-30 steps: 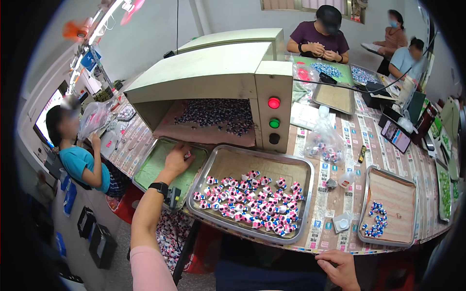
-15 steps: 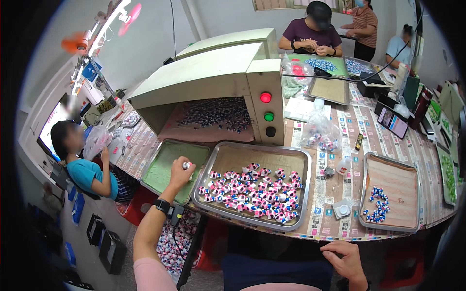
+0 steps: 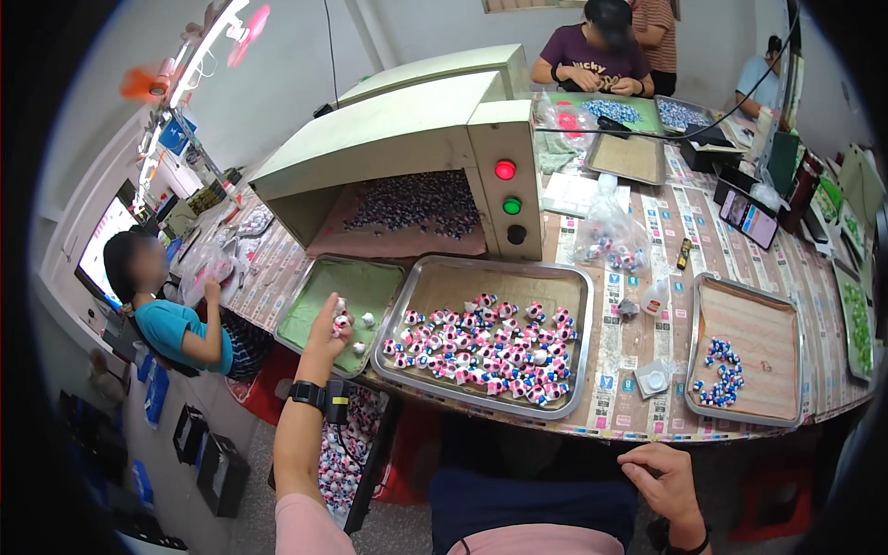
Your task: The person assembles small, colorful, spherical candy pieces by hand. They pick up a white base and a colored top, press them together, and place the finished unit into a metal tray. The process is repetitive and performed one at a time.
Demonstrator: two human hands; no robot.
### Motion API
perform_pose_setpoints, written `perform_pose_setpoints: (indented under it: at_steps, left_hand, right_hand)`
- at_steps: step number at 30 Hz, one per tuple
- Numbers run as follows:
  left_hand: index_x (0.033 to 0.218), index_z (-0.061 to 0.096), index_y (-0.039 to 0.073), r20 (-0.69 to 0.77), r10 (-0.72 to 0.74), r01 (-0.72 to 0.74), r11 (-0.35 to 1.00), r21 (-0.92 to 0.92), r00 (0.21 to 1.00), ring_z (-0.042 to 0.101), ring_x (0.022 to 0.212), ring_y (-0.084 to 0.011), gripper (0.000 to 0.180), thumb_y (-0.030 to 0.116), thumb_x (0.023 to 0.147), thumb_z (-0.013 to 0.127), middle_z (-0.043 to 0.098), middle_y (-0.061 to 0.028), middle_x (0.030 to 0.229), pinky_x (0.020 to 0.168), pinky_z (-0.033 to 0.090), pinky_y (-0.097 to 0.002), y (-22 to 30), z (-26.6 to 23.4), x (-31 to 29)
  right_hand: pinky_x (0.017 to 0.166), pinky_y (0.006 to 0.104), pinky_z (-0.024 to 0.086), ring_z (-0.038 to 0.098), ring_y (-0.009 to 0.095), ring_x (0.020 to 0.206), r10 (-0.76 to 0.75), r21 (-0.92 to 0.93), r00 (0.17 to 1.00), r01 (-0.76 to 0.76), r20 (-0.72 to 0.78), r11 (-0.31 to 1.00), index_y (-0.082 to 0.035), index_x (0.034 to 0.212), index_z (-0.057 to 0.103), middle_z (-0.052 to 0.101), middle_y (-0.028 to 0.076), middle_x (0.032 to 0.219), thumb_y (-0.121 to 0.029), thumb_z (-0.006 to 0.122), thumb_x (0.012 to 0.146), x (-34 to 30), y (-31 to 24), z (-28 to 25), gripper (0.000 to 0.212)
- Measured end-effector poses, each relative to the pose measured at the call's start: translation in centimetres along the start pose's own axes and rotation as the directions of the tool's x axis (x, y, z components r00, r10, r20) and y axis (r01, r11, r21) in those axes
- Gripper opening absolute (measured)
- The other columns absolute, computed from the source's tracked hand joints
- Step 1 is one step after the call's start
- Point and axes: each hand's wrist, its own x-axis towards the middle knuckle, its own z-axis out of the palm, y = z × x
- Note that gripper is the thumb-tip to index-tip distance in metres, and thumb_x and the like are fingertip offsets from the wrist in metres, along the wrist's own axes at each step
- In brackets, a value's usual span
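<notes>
My left hand [image 3: 325,335] is over the right side of the green-lined tray [image 3: 307,305], its fingers closed round small white-and-pink figures [image 3: 341,321]. Two loose white figures, one of them a small round figure [image 3: 368,319], lie on the green lining beside the fingers. Just right stands a large metal tray [image 3: 444,277] holding many pink, white and blue figures [image 3: 490,351], crowded toward its near half. Below the table edge, my right hand [image 3: 664,476] rests near my lap, fingers loosely bent and slightly apart, with nothing in it.
A beige tunnel machine [image 3: 388,129] stands behind the trays, small dark-blue pieces inside its opening. At right, another tray [image 3: 754,342] holds blue-and-white pieces. A black bin [image 3: 351,462] of figures sits below the table at left. Co-workers sit at left and far right.
My left hand has turned more upright and shifted slightly left. Figures now show on the green tray beside it. My right hand stays near my lap; the view has shifted a little.
</notes>
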Motion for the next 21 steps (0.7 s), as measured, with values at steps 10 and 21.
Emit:
perform_pose_setpoints:
  at_steps: [10, 21]
  left_hand:
    - [0.126, 0.050, -0.004, 0.328, 0.104, 0.146, 0.743, -0.653, 0.939, 0.061, 0.091, -0.0261, 0.045, 0.029, 0.096, 0.055, 0.057, -0.0213, 0.110, 0.073, 0.059, -0.0324, -1.6, -3.3, 0.1]
    - [0.136, 0.043, 0.005, 0.588, -0.203, 0.448, 0.839, -0.308, 0.783, 0.051, 0.075, -0.0146, 0.044, 0.033, 0.102, 0.041, 0.057, -0.0069, 0.095, 0.047, 0.043, -0.0204, -9.9, 15.0, -16.9]
  right_hand:
    - [0.065, 0.0268, 0.049, 0.064, 0.017, 0.074, -0.053, -0.173, 0.906, -0.022, -0.421, 0.985, 0.001, 0.093, 0.071, 0.069, 0.012, 0.086, -0.005, 0.068, 0.082, 0.9, 3.1, -6.6, 0.013]
    - [0.079, 0.0387, 0.048, 0.059, 0.030, 0.090, -0.240, -0.614, 0.860, -0.103, -0.450, 0.783, -0.002, 0.097, 0.069, 0.066, 0.013, 0.094, -0.004, 0.065, 0.079, 4.3, 8.1, -11.9, 0.018]
